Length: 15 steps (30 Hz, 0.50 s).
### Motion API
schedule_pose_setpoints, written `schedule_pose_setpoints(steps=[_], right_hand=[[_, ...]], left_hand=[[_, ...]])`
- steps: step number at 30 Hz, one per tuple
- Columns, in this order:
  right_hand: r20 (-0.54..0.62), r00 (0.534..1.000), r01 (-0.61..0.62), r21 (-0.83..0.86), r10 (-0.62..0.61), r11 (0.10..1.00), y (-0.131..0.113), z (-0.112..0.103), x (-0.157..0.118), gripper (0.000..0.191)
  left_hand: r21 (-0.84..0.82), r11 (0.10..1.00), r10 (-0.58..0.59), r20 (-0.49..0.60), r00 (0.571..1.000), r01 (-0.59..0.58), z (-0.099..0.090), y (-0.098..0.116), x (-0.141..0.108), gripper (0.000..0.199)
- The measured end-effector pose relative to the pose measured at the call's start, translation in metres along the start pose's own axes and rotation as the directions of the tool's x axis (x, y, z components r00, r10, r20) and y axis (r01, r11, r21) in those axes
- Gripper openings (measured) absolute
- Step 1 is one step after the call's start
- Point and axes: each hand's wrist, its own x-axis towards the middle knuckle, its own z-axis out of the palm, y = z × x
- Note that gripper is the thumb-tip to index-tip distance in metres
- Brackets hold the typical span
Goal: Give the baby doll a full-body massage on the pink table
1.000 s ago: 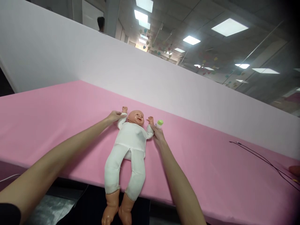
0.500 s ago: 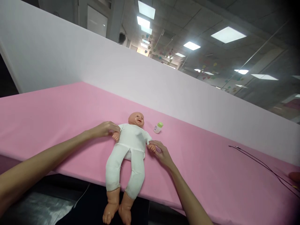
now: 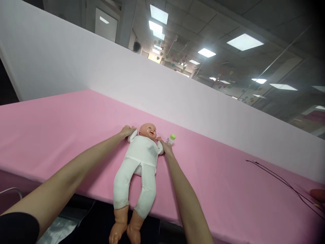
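A baby doll (image 3: pixel 142 152) in a white outfit lies face up, its feet past the near edge of the pink surface (image 3: pixel 215 183). Both its arms are bent up beside its head. My left hand (image 3: pixel 127 131) is closed around the doll's hand and wrist on the left. On the other side, my right hand (image 3: pixel 166 146) grips the doll's other arm near the wrist. A small bottle with a green cap (image 3: pixel 172 137) stands just beyond my right hand, its lower part hidden by that hand.
A white partition (image 3: pixel 177 98) runs along the far side of the pink surface. Thin black cables (image 3: pixel 279 177) lie at the right, near an orange-brown object (image 3: pixel 317 194) at the edge of view.
Both my hands have moved up toward the doll's head, and the doll's arms have gone from lying down at its sides to bent upward. The bottle is now partly covered.
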Motion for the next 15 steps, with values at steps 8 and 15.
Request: schedule_pose_setpoints(steps=[8,15], right_hand=[[0.348,0.901,0.269,0.017,-0.258,0.963,-0.018,-0.056,-0.046,0.054],[0.607,0.725,0.511,-0.155,-0.326,0.846,0.000,-0.083,-0.097,0.030]], left_hand=[[-0.102,0.941,0.335,0.405,0.850,-0.322,-0.073,-0.003,-0.034,0.039],[0.134,0.736,0.367,0.746,0.557,-0.664,-0.098,-0.017,-0.065,0.030]])
